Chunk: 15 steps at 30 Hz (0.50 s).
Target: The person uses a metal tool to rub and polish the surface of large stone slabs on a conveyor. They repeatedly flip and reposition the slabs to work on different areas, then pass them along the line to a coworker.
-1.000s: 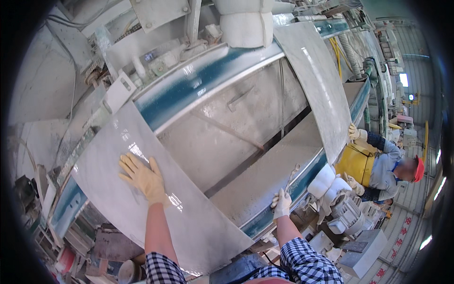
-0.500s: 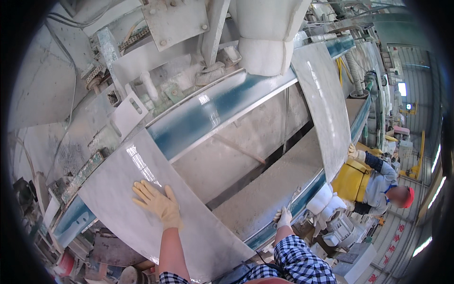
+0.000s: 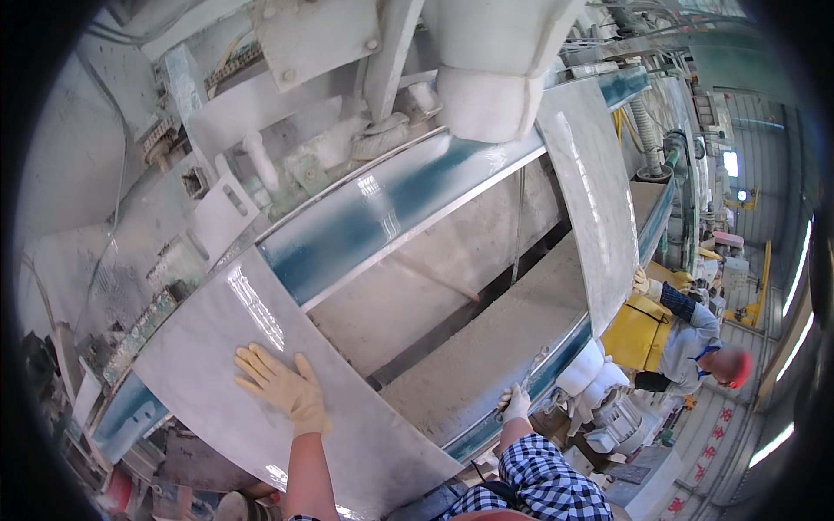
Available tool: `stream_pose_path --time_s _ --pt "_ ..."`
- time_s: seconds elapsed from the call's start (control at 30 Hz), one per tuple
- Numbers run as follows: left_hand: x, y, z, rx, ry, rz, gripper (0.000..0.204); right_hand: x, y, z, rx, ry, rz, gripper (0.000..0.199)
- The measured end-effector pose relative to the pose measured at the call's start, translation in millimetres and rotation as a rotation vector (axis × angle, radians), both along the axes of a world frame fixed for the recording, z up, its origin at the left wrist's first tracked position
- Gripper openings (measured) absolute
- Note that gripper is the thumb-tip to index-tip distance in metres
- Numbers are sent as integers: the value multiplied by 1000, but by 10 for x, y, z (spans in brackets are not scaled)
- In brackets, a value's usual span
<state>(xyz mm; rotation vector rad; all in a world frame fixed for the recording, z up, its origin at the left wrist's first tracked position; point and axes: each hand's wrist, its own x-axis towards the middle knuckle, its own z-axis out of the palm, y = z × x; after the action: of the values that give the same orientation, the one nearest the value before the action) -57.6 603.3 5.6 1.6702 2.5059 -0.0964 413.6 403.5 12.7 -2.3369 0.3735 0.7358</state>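
Note:
My left hand, in a pale yellow glove, lies flat with its fingers spread on a glossy pale grey stone slab. The slab spans two blue-topped rails of a machine. My right hand, in a whitish glove, is closed around a slim metal tool with a rounded end, at the near blue rail. What kind of tool it is, I cannot make out. A second grey slab lies across the rails farther right, apart from the first.
Between the slabs is a dusty opening with a ledge and a thin rod. A co-worker in a red cap and yellow apron has a gloved hand at the second slab's edge. White-coated machinery overhangs the far rail; a motor sits below the near rail.
The view has shifted slightly, so the scene sits a little lower and farther left. My left hand stays flat on the slab, and my right hand still grips the metal tool.

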Motion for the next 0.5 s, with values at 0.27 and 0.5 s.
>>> stream_pose_path --time_s 0.27,0.5 --pt "-28 -6 42 0 -77 -10 81 139 -123 -90 -19 -22 9 29" --pt "-43 16 64 22 -83 -35 75 6 11 -6 -14 -1 -4 27"
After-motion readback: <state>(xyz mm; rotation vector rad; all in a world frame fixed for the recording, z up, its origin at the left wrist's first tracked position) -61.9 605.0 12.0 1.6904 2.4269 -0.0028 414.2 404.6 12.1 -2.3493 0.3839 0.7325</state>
